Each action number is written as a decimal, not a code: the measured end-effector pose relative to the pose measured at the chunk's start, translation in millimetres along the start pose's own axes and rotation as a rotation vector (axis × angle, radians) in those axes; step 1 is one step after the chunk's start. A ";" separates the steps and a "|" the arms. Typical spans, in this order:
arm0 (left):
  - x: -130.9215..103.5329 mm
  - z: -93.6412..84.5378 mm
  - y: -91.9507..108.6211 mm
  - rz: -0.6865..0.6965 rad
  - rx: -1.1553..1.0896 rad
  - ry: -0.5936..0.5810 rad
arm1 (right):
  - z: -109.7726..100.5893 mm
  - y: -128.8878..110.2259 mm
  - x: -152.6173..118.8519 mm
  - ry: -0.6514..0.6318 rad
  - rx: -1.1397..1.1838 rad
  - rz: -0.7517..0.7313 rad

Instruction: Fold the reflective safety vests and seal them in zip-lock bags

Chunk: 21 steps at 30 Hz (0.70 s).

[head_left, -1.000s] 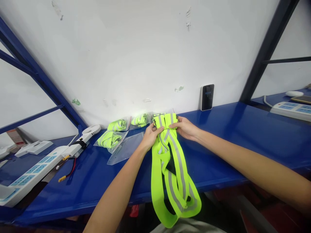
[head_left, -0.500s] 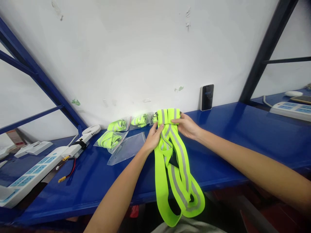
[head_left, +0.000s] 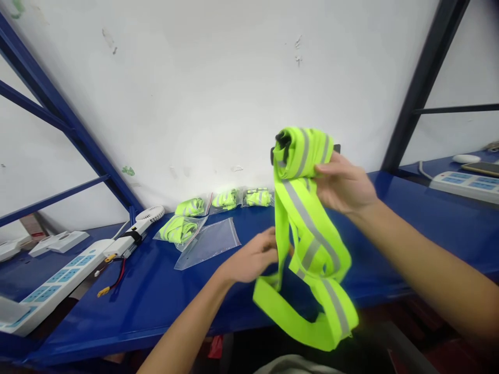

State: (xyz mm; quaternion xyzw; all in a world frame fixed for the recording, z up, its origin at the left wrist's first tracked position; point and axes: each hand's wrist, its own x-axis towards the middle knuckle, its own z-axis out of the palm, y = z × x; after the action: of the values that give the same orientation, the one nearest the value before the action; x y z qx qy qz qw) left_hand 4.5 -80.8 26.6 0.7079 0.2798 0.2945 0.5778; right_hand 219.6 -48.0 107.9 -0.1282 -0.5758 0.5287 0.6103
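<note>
A neon yellow-green reflective strap vest [head_left: 307, 208] with grey stripes hangs in the air in front of me. Its upper end is a folded roll with black pieces at the left side. My right hand [head_left: 345, 184] grips this roll from the right, thumb in front. Lower down, my left hand [head_left: 255, 257] is at the hanging straps with curled fingers, partly hidden behind a strap. Loose loops dangle below both hands, slightly blurred. On the table to the left lies a flat clear zip bag [head_left: 210, 243].
Several clear bags with folded neon vests [head_left: 178, 229] lie by the wall on the blue table [head_left: 156, 296]. Left of them are a small white fan [head_left: 150, 213], a power strip [head_left: 58, 280] and a red-black cable [head_left: 119, 275]. Another power strip [head_left: 468, 184] lies at right.
The rolled end of the vest has gone up and to the right with my right hand, turning. My left hand has left the roll and moved down to the hanging straps.
</note>
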 end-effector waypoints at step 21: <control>-57.0 64.5 9.1 -0.084 -0.962 0.120 | 42.1 -23.7 -22.7 0.119 -0.205 -0.140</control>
State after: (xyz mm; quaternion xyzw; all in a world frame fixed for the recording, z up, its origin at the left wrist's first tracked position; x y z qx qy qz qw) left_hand 14.6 -166.6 20.0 0.3302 0.1733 0.4072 0.8337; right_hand 201.1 -94.7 125.9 -0.1804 -0.5970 0.4148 0.6626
